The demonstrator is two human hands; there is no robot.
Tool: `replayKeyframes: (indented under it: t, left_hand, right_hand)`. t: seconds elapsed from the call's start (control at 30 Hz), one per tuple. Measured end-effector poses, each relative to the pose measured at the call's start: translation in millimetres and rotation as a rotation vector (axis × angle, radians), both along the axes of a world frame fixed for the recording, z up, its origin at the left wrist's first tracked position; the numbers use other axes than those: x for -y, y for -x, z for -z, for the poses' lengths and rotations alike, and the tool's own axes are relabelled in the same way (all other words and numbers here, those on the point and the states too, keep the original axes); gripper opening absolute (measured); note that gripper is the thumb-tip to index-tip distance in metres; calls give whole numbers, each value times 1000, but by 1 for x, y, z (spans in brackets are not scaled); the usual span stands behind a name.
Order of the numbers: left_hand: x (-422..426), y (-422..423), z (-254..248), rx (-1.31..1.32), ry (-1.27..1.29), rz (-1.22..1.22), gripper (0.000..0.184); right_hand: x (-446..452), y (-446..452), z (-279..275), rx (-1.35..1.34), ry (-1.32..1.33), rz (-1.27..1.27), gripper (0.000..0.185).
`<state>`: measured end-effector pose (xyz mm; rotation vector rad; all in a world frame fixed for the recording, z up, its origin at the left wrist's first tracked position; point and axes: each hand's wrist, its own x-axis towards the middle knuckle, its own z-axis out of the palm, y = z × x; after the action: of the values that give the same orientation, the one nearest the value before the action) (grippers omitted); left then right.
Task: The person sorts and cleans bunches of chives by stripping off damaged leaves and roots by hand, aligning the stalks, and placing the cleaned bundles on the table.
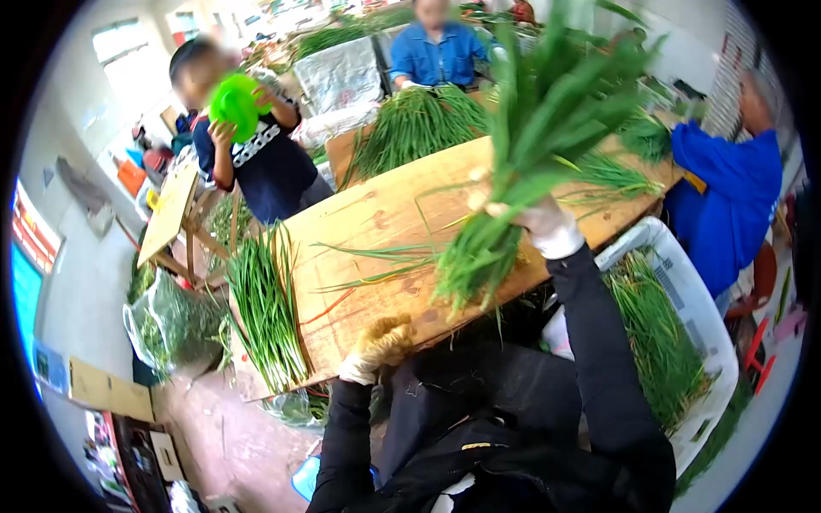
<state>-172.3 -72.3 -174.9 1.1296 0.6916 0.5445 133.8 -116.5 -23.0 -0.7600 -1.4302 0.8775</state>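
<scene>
Gripped in my gloved right hand [547, 221] is a large bunch of long green chives [522, 162], raised over the table. Its leafy tops fan upward, blurred by motion, and the cut ends hang down. At the near table edge is my left hand [382, 344] in a yellowish glove, its fingers curled, with nothing visible in them. To its left a neat pile of chives [267, 312] lies along the table's end. A thin red strip [329, 306] and a few loose stalks [376, 255] rest on the wooden table [368, 214].
A white plastic crate [714, 329] full of greens stands at my right. Across the table, a person in a blue jacket [440, 51] sits behind a heap of chives [419, 128]. Another person in blue [727, 184] sits at right. A person holding a green plastic object [235, 104] stands at left.
</scene>
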Motion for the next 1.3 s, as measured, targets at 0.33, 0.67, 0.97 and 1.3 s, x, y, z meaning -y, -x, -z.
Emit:
replayKeyframes:
  t: [0.33, 0.67, 0.97, 1.3]
  left_hand:
    - [-66, -87, 39, 610, 506, -350, 50]
    - [-95, -120, -140, 617, -310, 67, 72]
    - [-57, -150, -162, 426, -750, 35, 92]
    - [-55, -163, -164, 487, -841, -436, 26]
  right_hand:
    - [50, 1, 24, -63, -236, -187, 41]
    - [16, 27, -18, -128, 111, 167, 46]
    - [-71, 57, 25, -267, -151, 141, 42]
    - [-19, 68, -21, 1072, -54, 702, 38]
